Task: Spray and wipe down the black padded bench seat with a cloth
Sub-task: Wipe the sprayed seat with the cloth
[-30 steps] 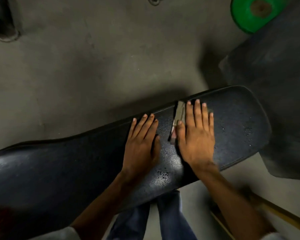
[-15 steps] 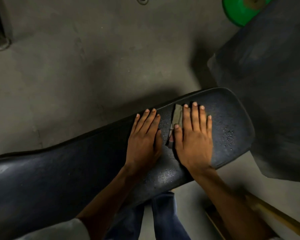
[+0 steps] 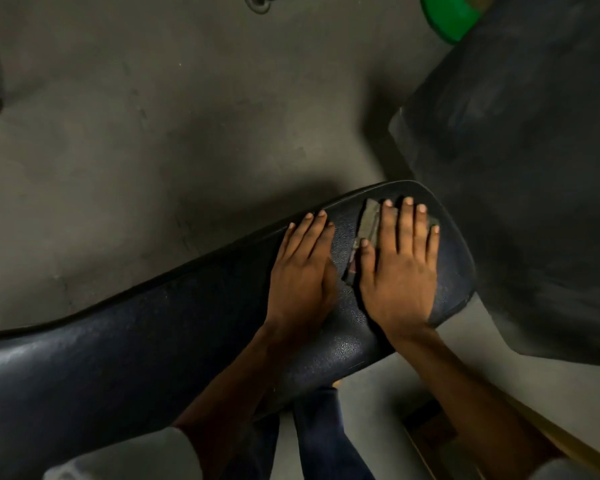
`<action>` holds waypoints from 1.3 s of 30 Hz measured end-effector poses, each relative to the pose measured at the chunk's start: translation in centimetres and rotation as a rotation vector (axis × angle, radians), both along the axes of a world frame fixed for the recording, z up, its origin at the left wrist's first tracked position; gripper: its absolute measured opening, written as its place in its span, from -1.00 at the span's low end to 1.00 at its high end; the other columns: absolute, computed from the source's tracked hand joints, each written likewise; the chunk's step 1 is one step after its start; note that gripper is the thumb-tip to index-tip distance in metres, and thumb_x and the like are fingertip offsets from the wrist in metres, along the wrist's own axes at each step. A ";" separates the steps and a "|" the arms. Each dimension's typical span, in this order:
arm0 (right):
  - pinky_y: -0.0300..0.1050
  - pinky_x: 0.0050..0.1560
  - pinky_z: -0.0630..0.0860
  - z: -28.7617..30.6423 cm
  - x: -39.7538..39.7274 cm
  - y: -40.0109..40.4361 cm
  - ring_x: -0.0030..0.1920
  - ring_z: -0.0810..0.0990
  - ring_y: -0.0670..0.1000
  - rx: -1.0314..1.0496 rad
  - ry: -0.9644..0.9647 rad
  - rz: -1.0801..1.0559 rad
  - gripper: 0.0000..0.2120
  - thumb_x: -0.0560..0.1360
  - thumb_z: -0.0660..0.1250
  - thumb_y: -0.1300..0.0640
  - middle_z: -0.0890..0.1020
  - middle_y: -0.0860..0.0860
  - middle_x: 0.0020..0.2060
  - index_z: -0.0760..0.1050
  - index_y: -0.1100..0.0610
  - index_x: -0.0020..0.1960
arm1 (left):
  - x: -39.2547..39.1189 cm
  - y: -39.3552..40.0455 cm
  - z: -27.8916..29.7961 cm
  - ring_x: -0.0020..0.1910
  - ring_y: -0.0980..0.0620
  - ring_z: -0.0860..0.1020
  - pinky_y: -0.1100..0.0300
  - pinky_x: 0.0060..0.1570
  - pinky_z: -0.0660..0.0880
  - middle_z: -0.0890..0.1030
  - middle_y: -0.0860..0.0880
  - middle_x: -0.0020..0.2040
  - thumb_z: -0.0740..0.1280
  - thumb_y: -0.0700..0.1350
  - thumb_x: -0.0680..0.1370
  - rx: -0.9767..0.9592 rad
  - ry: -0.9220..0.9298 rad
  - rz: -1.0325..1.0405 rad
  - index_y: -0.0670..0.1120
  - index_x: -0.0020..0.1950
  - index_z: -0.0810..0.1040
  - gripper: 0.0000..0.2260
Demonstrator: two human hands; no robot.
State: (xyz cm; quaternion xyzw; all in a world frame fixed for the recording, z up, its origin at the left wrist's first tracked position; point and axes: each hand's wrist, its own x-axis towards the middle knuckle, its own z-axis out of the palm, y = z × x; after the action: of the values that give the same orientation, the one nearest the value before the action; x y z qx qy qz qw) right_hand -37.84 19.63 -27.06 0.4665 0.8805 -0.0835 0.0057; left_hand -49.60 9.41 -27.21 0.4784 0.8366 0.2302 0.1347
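Note:
The black padded bench seat (image 3: 153, 341) runs from the lower left up to its rounded end at centre right. My right hand (image 3: 399, 268) lies flat, fingers spread, pressing a folded grey-brown cloth (image 3: 366, 226) onto the seat close to that end; only the cloth's left edge and a far corner show. My left hand (image 3: 303, 268) rests flat on the seat just left of the cloth, holding nothing. No spray bottle is in view.
Grey concrete floor (image 3: 153, 133) lies beyond the bench. A large dark padded object (image 3: 520, 168) stands right of the bench end. A green disc (image 3: 447, 15) sits at the top right. My blue trouser legs (image 3: 323, 434) and a wooden strip (image 3: 551, 434) are below.
My right hand has slid the cloth along the seat toward its rounded end. My left hand followed next to it. The wet speckles near the end are gone.

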 end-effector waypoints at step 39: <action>0.28 0.75 0.04 -0.3 6.7 -3.3 0.78 0.06 0.18 -0.014 0.178 -0.114 -0.37 0.72 0.11 -0.11 0.16 0.14 0.76 0.22 0.08 0.74 | 2.4 -3.3 -0.3 0.66 -0.13 0.29 -0.21 0.66 0.15 0.39 -0.15 0.62 0.24 -0.11 0.68 0.030 0.112 0.068 -0.18 0.52 0.50 -0.59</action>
State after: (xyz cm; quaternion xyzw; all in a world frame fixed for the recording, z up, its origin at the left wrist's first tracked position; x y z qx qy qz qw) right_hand -31.12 16.36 -27.41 0.5065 0.8490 -0.1310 -0.0742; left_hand -47.21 6.15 -27.52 0.4640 0.8551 0.2197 0.0725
